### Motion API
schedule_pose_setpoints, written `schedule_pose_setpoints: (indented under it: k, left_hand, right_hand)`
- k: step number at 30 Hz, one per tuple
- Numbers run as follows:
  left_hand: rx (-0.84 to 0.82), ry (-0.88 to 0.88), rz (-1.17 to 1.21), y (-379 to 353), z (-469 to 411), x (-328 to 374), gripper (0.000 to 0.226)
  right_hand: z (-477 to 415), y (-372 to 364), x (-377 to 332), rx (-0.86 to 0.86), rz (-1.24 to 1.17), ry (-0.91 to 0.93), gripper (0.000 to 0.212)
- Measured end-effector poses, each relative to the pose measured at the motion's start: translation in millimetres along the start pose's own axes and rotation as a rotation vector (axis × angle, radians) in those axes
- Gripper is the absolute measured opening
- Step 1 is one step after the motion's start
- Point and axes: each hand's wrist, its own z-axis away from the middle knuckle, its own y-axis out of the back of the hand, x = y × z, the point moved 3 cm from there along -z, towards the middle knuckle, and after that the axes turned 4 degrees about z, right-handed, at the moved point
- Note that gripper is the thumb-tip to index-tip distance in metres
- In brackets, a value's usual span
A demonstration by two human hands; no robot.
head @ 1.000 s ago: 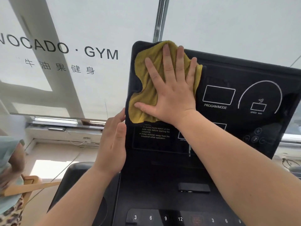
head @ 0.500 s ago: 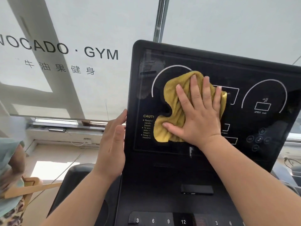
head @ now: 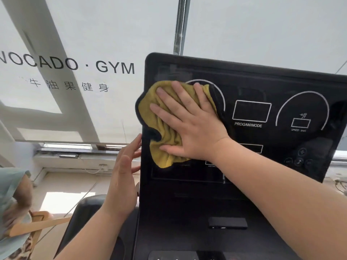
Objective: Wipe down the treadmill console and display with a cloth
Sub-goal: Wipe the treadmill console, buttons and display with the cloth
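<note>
A black treadmill console (head: 253,194) with a glossy display (head: 262,87) fills the right half of the head view. My right hand (head: 189,121) lies flat, fingers spread, pressing a yellow cloth (head: 161,128) against the display's left side, over the left dial marking and the console's left edge. My left hand (head: 124,173) rests with its fingers against the console's left side edge, just below the cloth. The cloth hides the text beneath it.
A white window blind (head: 75,53) printed with "GYM" lettering hangs behind the console. A metal pole (head: 181,25) rises behind its top edge. Another person in a pale top (head: 11,203) sits at the lower left by a wooden chair (head: 37,224).
My right hand slid the cloth from the top left corner down toward the display's middle, then back left to the edge. My left hand stayed on the side edge.
</note>
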Motion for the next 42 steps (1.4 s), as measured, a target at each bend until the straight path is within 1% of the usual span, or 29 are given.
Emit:
schedule_pose_setpoints:
  k: [4,6,7,10,12,14,16,18,23,26,28,29,31,34,36,38,40,42]
  left_hand:
    - [-0.024,0.018,0.045,2,-2,-1,0.087]
    - [-0.029,0.031,0.053,4,-2,0,0.087]
    - [-0.032,0.039,0.051,4,-2,0,0.089]
    - [-0.042,0.046,0.029,3,0,0,0.094]
    - [-0.038,0.045,0.033,1,1,1,0.091]
    - [-0.033,0.053,0.045,1,1,2,0.091]
    - [-0.028,0.065,0.064,0,2,1,0.096]
    - [-0.02,0.078,0.102,1,4,0,0.098]
    - [-0.002,0.122,0.181,4,3,-2,0.095]
    - [-0.012,0.123,0.171,3,3,-1,0.091]
    - [-0.018,0.119,0.168,3,4,-1,0.092]
    - [-0.022,0.121,0.164,3,4,-1,0.093]
    - [-0.039,0.13,0.148,5,3,0,0.096]
    - [-0.057,0.125,0.108,5,3,1,0.095]
    - [-0.055,0.12,0.099,4,4,1,0.094]
    - [-0.042,0.126,0.102,3,4,0,0.094]
    - [-0.032,0.14,0.109,3,4,-1,0.094]
    - [-0.02,0.146,0.103,4,4,-3,0.09]
  right_hand:
    - [58,-17,1,-0.005,0.022,0.169,0.093]
    - [65,-16,20,-0.01,0.036,0.233,0.094]
    - [61,-14,34,-0.003,0.038,0.227,0.094]
    - [27,2,76,0.053,0.03,0.055,0.099]
    - [1,12,89,0.05,0.019,-0.079,0.101]
    - [-20,18,81,0.047,-0.016,-0.195,0.1]
    - [-29,18,57,0.056,-0.035,-0.258,0.097]
    - [-23,11,26,0.046,-0.041,-0.195,0.094]
    - [43,-17,-33,-0.01,-0.043,0.12,0.088]
    - [75,-25,-40,-0.054,-0.027,0.268,0.086]
    - [81,-26,-30,-0.07,-0.021,0.364,0.088]
    - [78,-25,-19,-0.068,-0.022,0.385,0.089]
    - [65,-19,12,-0.04,-0.019,0.333,0.091]
    - [29,-2,66,0.022,0.023,0.117,0.096]
    - [3,10,85,0.036,0.018,-0.04,0.098]
    - [-15,16,85,0.035,-0.009,-0.161,0.099]
    - [-21,17,69,0.048,-0.027,-0.239,0.099]
    - [-15,12,46,0.053,-0.029,-0.229,0.099]
